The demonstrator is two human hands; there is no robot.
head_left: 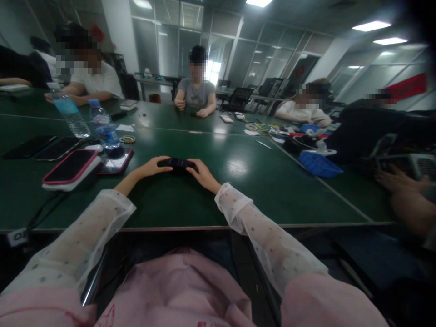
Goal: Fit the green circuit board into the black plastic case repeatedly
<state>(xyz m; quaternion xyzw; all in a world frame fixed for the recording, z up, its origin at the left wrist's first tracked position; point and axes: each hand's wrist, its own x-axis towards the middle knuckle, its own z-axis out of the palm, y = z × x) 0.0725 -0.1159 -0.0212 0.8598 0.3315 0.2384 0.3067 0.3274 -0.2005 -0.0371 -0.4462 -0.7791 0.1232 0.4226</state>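
Note:
Both my hands grip a small dark handheld device (pixel 178 164), wider than it is tall, just above or on the green table; I cannot tell whether it touches the surface. Closed around its left end is my left hand (pixel 155 166), thumb along the near edge. My right hand (pixel 200 171) wraps the right end the same way. Nearest to my left forearm lies a phone with a dark red edge (pixel 117 161). Beside that, a phone in a pink case (pixel 71 167) rests on a white object.
Two water bottles, one clear with a blue label (pixel 73 116) and one blue-capped (pixel 104 125), stand at left. Dark phones (pixel 63 148) lie nearby. A blue tray (pixel 319 164) and scattered cables (pixel 262 127) are at right. Several people sit around the table (pixel 272 190).

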